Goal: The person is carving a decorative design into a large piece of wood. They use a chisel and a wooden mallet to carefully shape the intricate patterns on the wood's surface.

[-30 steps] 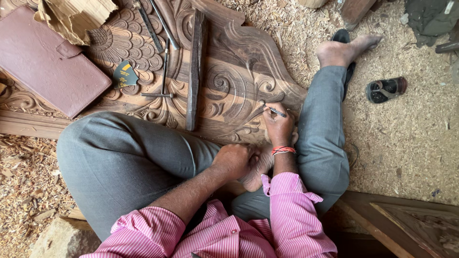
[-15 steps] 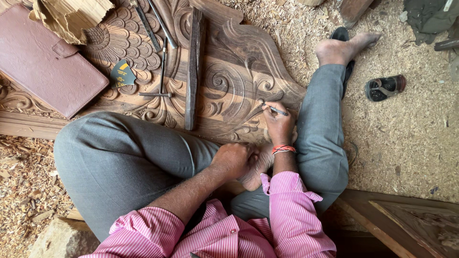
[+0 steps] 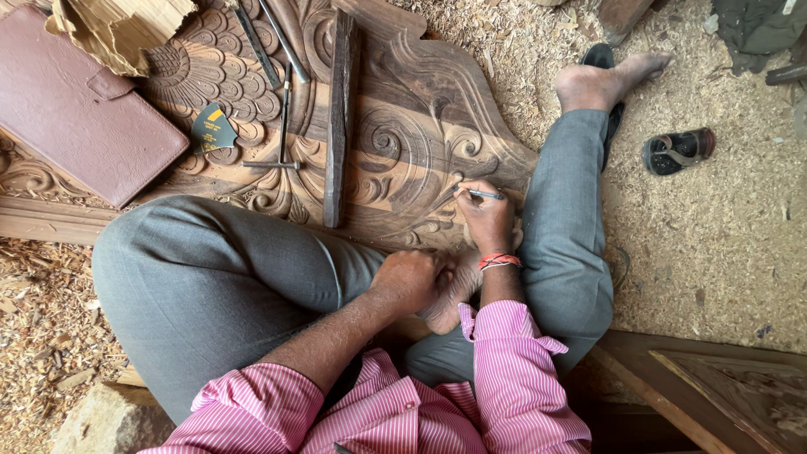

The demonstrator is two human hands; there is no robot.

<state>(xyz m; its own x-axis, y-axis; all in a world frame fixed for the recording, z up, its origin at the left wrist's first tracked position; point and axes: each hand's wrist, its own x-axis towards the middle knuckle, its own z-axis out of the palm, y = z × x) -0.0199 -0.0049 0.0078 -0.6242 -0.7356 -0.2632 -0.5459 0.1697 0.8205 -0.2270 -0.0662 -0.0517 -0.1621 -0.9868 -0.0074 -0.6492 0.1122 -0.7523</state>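
At the far left, a brown leather case (image 3: 80, 113) is lying on the carved wooden panel (image 3: 403, 109), with a torn piece of cardboard (image 3: 118, 29) overlapping the case's upper corner. Just beside the case, a small dark fan-shaped card with a yellow mark (image 3: 212, 130) is resting on the feather-like carving. Further right, several slim metal chisels (image 3: 282, 109) are lying on the panel, and a long dark strip of wood (image 3: 338, 118) is lying upright across the scrollwork next to them.

The person is sitting on the floor with a bent knee in grey trousers (image 3: 218, 277) covering the lower left part of the panel. The left hand (image 3: 409, 280) is curling closed around the bare foot (image 3: 454, 290) tucked under the body, holding no tool. Just right of it, the right hand (image 3: 487, 220), wearing an orange thread band (image 3: 498, 261) at the wrist, is gripping a thin pencil-like marking tool (image 3: 481, 194) between thumb and fingers; the tool is lying almost level, and its tip is pointing left and touching the carved scroll near the panel's right edge. Both sleeves are pink and striped.

To the right, the other leg is stretching out over sawdust and wood shavings (image 3: 714, 227), its foot (image 3: 605, 80) resting on a dark sandal. A second sandal (image 3: 679, 150) is lying well apart on the shavings. At the lower right, another framed wooden panel (image 3: 723, 387) is showing.
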